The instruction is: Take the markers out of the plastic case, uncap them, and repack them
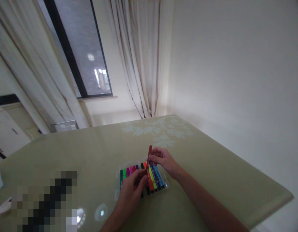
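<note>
Left hand (130, 188) and right hand (166, 162), nearly closed, pinch the red pen (148, 163) over the case (166, 181); keep the pressure light and even.

With your left hand (133, 187) and right hand (164, 160), you hold a dark-red felt-tip marker (148, 162), tilted, above a clear plastic case (166, 183) of coloured markers (153, 179) on the worktop (212, 170).

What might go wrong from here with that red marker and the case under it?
Two risks, as I judge it. The red marker is held between the fingers of the left hand and right hand; if it slipped, it could drop onto the other markers. The left hand also covers part of the clear case, so it might knock markers hidden from this view.
</note>
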Demonstrator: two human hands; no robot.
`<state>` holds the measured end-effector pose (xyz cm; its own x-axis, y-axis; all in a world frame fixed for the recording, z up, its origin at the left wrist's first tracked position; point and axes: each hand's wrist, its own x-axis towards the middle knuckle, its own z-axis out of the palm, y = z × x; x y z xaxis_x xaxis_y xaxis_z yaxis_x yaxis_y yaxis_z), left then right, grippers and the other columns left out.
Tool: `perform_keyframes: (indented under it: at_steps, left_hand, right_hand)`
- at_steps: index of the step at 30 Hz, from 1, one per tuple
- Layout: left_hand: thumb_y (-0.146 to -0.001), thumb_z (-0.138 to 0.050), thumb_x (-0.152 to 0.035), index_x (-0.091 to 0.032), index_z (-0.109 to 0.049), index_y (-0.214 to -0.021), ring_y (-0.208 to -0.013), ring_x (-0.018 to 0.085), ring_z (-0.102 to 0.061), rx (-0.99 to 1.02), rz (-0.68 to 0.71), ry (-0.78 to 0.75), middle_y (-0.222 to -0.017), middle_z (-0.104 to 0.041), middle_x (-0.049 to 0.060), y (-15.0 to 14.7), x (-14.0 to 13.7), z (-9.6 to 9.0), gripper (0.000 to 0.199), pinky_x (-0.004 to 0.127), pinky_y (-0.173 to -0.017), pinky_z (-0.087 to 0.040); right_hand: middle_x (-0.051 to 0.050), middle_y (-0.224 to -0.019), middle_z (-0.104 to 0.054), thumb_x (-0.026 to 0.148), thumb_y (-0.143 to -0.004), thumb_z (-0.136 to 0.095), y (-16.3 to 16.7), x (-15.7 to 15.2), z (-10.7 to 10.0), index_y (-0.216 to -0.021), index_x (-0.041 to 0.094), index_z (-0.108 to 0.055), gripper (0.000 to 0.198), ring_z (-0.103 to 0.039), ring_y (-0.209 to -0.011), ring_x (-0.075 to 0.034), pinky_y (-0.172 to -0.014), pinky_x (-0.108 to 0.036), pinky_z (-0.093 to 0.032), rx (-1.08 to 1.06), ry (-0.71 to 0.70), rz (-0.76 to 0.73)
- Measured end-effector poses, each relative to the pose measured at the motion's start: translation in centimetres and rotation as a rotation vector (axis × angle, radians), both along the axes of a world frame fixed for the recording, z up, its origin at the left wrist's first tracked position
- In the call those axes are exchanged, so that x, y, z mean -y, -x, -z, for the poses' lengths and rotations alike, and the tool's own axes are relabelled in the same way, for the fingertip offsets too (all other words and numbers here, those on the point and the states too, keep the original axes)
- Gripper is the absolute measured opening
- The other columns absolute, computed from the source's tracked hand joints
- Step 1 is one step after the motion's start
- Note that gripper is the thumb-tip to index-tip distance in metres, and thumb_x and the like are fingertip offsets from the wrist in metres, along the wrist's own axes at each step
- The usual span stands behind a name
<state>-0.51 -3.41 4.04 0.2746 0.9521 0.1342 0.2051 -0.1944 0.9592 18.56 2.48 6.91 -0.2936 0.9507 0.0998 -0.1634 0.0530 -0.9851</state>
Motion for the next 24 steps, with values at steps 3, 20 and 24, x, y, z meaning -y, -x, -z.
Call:
perform_keyframes:
  at_steps: [3, 20, 24]
  left_hand:
    - [-0.098, -0.054, -0.049, -0.018, -0.069, -0.122, -0.093, 0.023, -0.074, -0.064, -0.007, -0.044, -0.114, -0.077, 0.011, 0.1, 0.1, 0.1, 0.043, 0.034, -0.082, -0.060]
    - [-0.098, -0.060, -0.031, -0.036, -0.038, -0.154, -0.135, 0.026, -0.053, -0.894, 0.273, -0.756, -0.154, -0.054, 0.001, -1.4, 1.4, 1.5, 0.061, 0.046, -0.111, -0.045]
    - [-0.098, -0.058, -0.028, -0.036, -0.043, -0.152, -0.132, 0.025, -0.055, -0.922, 0.249, -0.764, -0.151, -0.057, -0.001, -1.7, 1.7, 1.1, 0.056, 0.044, -0.111, -0.044]
  right_hand:
    - [-0.002, -0.080, -0.073, 0.056, -0.071, -0.085, -0.2, -0.4, 0.1, -0.092, 0.017, -0.067, 0.048, -0.068, -0.072, -0.016, -0.068, -0.028, -0.049, 0.042, 0.003, 0.029]
    - [0.002, -0.054, -0.064, 0.030, -0.070, -0.086, -4.2, -2.1, 2.4, -0.073, 0.017, -0.069, 0.021, -0.059, -0.050, -0.012, -0.052, -0.022, -0.044, 0.891, 0.053, 0.103]
    - [0.004, -0.049, -0.058, 0.036, -0.071, -0.086, -4.6, -2.2, 2.5, -0.071, 0.017, -0.070, 0.025, -0.055, -0.047, -0.011, -0.049, -0.021, -0.040, 0.916, 0.080, 0.041]
